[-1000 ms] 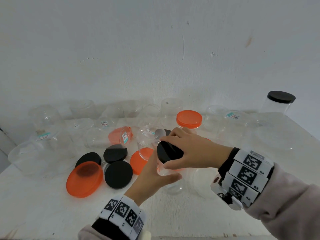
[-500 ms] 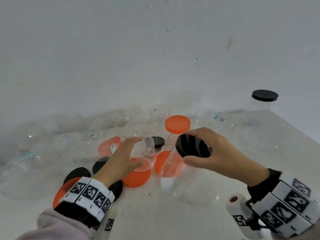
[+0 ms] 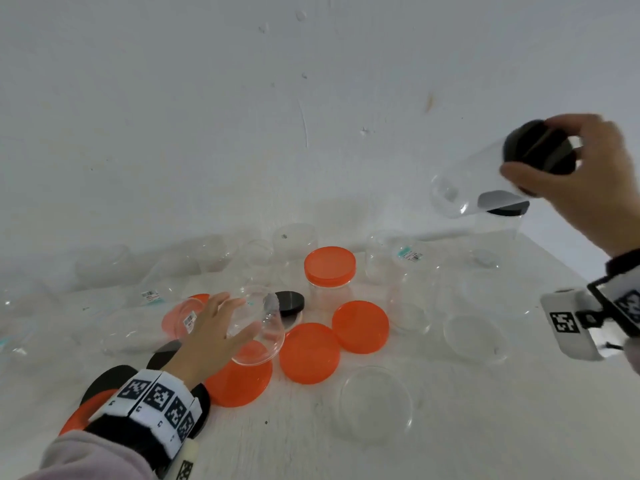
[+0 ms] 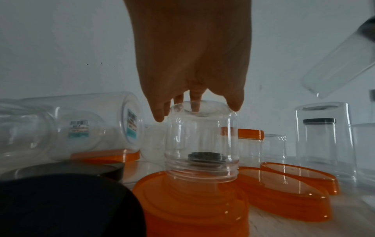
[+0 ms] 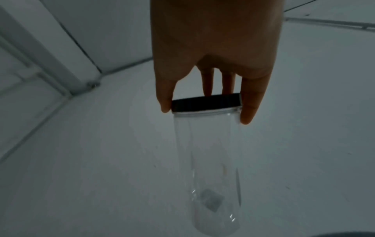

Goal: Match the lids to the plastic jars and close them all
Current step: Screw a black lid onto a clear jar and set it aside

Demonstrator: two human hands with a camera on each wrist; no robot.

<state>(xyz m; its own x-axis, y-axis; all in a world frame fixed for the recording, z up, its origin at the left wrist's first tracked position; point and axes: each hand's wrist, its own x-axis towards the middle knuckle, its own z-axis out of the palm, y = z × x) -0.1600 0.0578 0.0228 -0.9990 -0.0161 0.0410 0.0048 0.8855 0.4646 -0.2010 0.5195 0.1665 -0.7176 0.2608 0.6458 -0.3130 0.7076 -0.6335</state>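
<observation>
My right hand [image 3: 533,150] holds a tall clear jar [image 3: 464,181] by its black lid [image 3: 540,157], tilted in the air at the upper right above the table. In the right wrist view the fingers [image 5: 248,112] clasp the lid's rim [image 5: 206,102] and the jar [image 5: 215,160] hangs below. My left hand [image 3: 239,317] grips a small clear jar [image 3: 263,327] that stands mouth down on an orange lid [image 3: 239,379]. In the left wrist view my fingertips [image 4: 159,115] curl round the jar's upturned base [image 4: 201,136].
Two more orange lids [image 3: 309,353] [image 3: 360,326], a small black lid [image 3: 291,301] and an orange-lidded jar [image 3: 329,268] sit mid-table. Clear lids [image 3: 375,405] [image 3: 476,337] lie to the right, black lids [image 3: 110,379] to the left. Several open clear jars line the back wall.
My right hand has carried the black-lidded jar up and to the right, off the table. My left hand let go of that jar and took hold of the small upturned jar.
</observation>
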